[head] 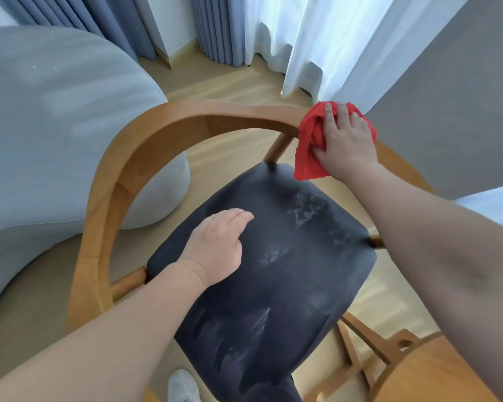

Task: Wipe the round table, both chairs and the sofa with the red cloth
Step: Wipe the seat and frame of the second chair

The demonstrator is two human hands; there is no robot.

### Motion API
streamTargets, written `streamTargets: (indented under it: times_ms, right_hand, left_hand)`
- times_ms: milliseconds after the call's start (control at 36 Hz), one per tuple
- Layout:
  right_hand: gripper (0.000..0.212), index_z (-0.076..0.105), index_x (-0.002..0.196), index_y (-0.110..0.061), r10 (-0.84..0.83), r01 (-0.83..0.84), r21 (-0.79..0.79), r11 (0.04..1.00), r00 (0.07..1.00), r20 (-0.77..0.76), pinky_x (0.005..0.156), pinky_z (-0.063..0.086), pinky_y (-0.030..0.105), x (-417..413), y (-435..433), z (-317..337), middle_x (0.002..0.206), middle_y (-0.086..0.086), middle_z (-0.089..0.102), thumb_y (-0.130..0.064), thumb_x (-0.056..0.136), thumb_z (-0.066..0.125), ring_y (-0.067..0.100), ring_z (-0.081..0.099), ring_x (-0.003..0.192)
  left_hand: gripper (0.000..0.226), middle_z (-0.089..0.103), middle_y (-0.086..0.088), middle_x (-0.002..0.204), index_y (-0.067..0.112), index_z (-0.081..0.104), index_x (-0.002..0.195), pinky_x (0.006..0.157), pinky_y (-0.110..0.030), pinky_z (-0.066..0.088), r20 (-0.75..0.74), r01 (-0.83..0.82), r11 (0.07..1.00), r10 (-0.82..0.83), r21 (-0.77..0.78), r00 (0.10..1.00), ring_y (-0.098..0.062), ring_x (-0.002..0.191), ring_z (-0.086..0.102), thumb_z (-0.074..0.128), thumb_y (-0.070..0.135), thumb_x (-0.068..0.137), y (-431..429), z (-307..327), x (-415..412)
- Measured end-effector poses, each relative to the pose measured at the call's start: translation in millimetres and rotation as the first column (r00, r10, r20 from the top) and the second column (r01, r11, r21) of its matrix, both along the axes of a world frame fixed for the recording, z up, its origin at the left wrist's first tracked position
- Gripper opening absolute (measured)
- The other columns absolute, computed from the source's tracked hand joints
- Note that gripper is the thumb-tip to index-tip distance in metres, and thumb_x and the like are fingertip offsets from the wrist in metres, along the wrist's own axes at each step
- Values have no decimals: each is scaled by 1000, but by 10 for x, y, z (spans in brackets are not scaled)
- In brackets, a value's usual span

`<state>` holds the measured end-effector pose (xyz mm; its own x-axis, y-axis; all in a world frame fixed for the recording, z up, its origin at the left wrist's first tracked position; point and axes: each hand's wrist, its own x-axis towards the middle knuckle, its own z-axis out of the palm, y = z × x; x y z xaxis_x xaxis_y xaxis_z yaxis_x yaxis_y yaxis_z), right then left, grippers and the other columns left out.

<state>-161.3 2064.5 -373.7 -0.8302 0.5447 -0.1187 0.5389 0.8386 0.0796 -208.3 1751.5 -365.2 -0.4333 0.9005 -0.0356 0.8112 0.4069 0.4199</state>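
Right hand (pixel 346 140) is on the red cloth (pixel 310 152) — fingers laid over it, thumb tucked in, so it's clamped on the cloth & pressing it onto the chair (pixel 157 132), at the right end of the bent wood back rail. Part of the cloth hangs down off the rail, above the back corner of the seat (pixel 273 280). Left hand (pixel 215 245) is over the left part of the seat, fingers loose & bent a little, holding nothing; can't tell if it touches. Seat is dark w/ pale streaky marks — back right, middle & front. Big grey sofa (pixel 55 126) sits left of the chair, round & puffy, very near the rail. Floor (pixel 230 79) is light wood w/ sun stripes on it. At the back: blue curtains (pixel 215 27) & a thin white curtain (pixel 331 42) w/ light coming thru. A flat grey wall (pixel 453 97) is on the right, behind the cloth hand. Bottom right shows the edge of the round table (pixel 447 375), orange-brown wood, just beside the chair. A white shoe (pixel 183 385) pokes out at the bottom by the seat's front.
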Motion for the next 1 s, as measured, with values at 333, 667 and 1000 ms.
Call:
streamTargets:
  times_ms: [333,667,1000]
  right_hand:
    - [80,6,154,-7,-92,93,-19,996,995,36,111,23,53,575,70,61,156,23,15,-49,95,41,47,29,134]
    - [81,5,154,-7,-155,156,-14,988,986,56,106,29,51,978,95,94,156,23,16,-50,94,40,46,33,130]
    - [83,8,153,-7,-233,234,-25,972,972,33,97,36,50,1424,69,109,151,22,22,-51,93,44,43,41,120]
  left_hand:
    - [48,67,-4,107,7,64,112,84,-32,51,53,48,998,-50,30,997,-23,93,65,49,3,67,242,-13,349]
    - [48,66,-3,108,8,64,113,85,-31,50,45,97,994,-99,39,994,-22,94,64,49,4,68,406,13,572]
    - [48,65,-4,109,7,62,115,84,-33,52,55,142,990,-143,9,988,-23,94,64,48,4,69,505,53,692]
